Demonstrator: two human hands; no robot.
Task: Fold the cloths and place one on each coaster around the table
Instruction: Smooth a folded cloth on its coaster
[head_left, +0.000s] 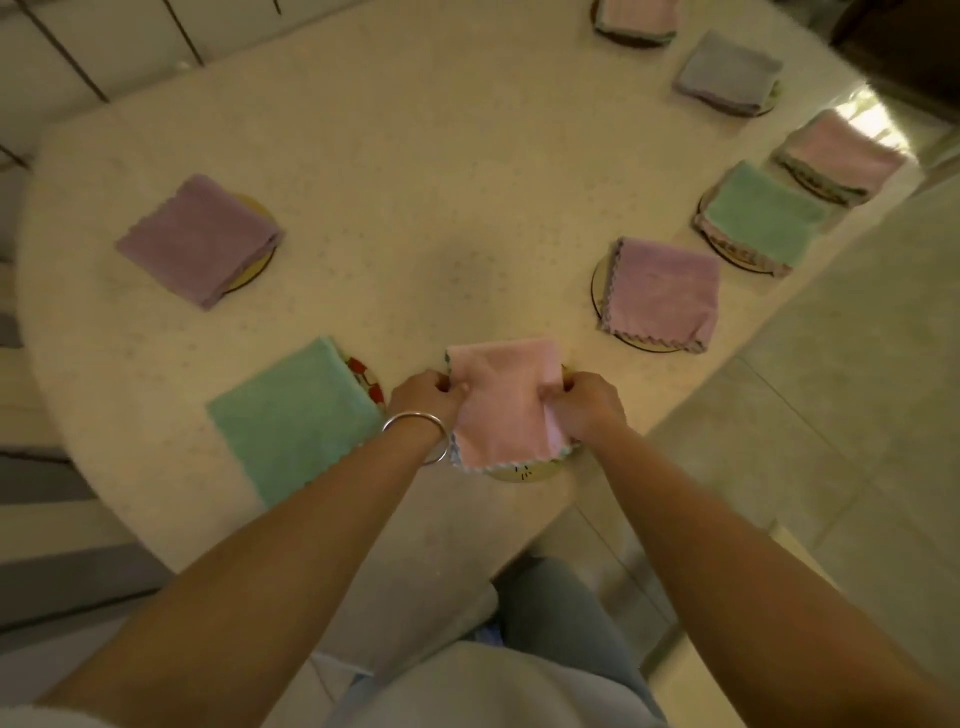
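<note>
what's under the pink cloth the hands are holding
A round coaster peeks out under the pink cloth, gripped by left hand and right hand. Most of it is covered.

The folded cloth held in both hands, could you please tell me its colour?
Pale pink folded cloth with a zigzag-trimmed edge, seen in the head view.

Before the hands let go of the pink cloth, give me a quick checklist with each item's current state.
1. Both hands grip the pink cloth: left hand, right hand. Ok.
2. Cloth lies over its coaster: ok, rim shows at the near edge.
3. Cloth centred on coaster: cannot tell, coaster mostly hidden.
4. Cloth flat: not ok, bunched at the right hand.
5. Clear of the green cloth: ok, apart.
6. Other coasters in view covered: ok.
</note>
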